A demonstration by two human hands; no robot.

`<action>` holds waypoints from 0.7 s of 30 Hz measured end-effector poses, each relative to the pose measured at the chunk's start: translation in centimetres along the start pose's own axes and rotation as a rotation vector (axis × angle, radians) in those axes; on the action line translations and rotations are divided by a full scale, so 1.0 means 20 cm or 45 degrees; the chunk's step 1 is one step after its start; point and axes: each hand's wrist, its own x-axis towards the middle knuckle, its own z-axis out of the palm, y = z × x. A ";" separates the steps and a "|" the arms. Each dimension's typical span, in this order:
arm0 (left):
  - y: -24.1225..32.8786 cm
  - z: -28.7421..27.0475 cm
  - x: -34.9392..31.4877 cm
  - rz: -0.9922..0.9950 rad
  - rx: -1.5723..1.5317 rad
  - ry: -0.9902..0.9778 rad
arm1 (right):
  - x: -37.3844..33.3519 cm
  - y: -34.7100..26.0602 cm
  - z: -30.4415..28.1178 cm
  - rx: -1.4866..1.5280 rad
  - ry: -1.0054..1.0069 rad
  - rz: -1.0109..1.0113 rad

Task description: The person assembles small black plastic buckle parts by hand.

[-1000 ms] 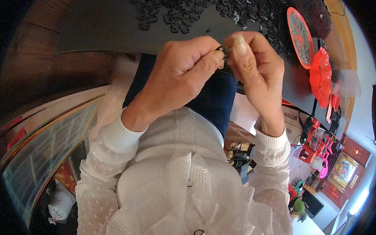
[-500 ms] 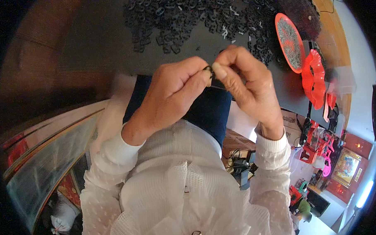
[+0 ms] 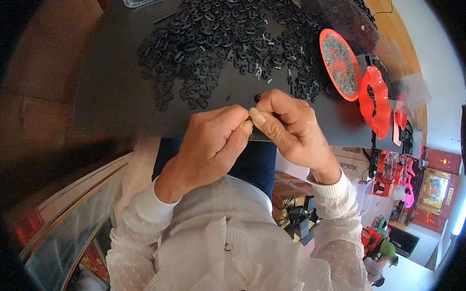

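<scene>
My left hand [image 3: 207, 144] and my right hand [image 3: 294, 125] meet at the near edge of the dark table [image 3: 115, 93]. Thumbs and forefingers of both pinch a small black plastic piece [image 3: 249, 119], mostly covered by the fingertips. Another dark bit [image 3: 257, 98] shows beside my right forefinger; whether it is held or lies behind is unclear. Beyond the hands spreads a pile of small black two-holed plastic pieces [image 3: 199, 49], like cord-lock parts. Several little white pieces [image 3: 258, 70] lie scattered along its right side.
To the right stands an oval red plate [image 3: 323, 55] of small grey metal bits, perhaps springs. Next to it is a wavy-rimmed red bowl [image 3: 366, 105] with dark pieces inside. A clear plastic tub [image 3: 135, 1] sits at the far left. Two people [image 3: 383, 255] show at lower right.
The view has shifted, so more of the table and pile shows and my hands appear lower. My fingertips have closed in tighter over the black piece, which is now less visible.
</scene>
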 end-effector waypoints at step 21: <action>-0.04 -0.04 0.04 -0.178 -0.037 -0.083 | 0.85 0.69 -0.48 -1.244 -0.023 -0.001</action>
